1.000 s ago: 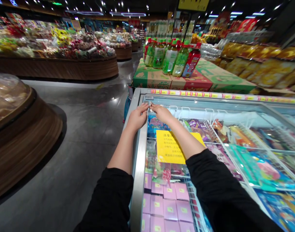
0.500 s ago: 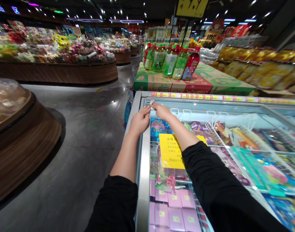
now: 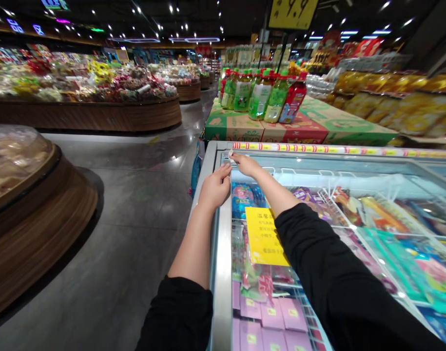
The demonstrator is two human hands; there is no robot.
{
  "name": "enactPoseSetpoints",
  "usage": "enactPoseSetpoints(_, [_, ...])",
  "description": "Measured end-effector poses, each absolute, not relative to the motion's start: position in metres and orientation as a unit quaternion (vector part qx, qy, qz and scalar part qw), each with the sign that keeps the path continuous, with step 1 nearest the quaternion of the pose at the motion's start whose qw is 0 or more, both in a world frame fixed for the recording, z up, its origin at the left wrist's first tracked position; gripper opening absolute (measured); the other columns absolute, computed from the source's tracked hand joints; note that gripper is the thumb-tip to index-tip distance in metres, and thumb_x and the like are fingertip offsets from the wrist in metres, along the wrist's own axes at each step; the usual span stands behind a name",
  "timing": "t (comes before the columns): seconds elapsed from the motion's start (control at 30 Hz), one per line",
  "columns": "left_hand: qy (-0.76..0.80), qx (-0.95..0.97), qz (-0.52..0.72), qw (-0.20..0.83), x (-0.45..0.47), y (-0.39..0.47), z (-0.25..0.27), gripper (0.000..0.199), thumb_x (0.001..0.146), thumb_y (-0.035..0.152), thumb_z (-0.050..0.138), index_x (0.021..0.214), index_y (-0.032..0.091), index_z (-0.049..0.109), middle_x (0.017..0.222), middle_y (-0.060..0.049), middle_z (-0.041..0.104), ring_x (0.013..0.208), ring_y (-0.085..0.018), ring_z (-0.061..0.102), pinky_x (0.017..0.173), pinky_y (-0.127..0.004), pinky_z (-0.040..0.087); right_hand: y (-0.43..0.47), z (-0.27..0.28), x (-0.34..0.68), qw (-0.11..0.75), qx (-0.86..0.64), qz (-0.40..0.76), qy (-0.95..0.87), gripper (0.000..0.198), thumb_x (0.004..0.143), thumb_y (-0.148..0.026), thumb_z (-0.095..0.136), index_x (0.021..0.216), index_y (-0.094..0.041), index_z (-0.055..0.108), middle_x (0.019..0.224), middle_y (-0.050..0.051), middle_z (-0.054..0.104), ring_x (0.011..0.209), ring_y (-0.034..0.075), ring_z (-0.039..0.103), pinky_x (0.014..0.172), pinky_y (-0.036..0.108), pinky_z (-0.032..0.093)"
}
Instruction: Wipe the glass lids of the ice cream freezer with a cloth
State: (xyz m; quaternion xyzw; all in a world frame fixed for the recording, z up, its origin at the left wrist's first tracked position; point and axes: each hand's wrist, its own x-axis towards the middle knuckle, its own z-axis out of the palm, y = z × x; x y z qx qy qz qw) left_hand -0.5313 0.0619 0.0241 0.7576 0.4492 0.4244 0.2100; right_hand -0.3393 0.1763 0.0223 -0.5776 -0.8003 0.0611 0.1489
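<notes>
My right hand (image 3: pixel 245 165) reaches across to the far left corner of a glass-topped chest freezer (image 3: pixel 222 287). Its fingers press a small crumpled white wad (image 3: pixel 231 153), perhaps tissue, against the frame by a small label. Just to the left and nearer, my left hand (image 3: pixel 214 188) lies over the metal edge, fingers stretched toward the same corner, holding nothing that I can see. A yellow notice (image 3: pixel 261 239) with printed writing is on the glass, partly covered by my right forearm. Beneath the glass are pink boxes (image 3: pixel 272 312) and blue packets (image 3: pixel 243 196).
Beyond the freezer, green and red drink bottles (image 3: pixel 259 100) stand on printed cartons (image 3: pixel 244 127). A price strip (image 3: pixel 318 148) runs along the freezer's back edge. Left of the aisle floor (image 3: pixel 145 195) are rounded wooden display stands (image 3: pixel 62 219).
The view has shifted slightly, so the scene sits a little lower and farther right. My left hand has slipped slightly nearer along the frame; my right stays at the corner with the white wad.
</notes>
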Motion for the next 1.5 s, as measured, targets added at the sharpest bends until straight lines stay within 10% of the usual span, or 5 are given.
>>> enactPoseSetpoints(1.5, [0.445,0.807,0.328,0.208,-0.534,0.06,0.031,0.052,0.104,0.013,0.044,0.154,0.015,0.061,0.168,-0.009,0.048,0.161,-0.023,0.039,0.137,-0.042,0.024,0.197,0.009,-0.299,0.157,-0.557,0.09,-0.81,0.061,0.098,-0.003,0.048,0.151,-0.027,0.066,0.161,0.002,0.059,0.153,0.023,0.05,0.129,0.042,0.038])
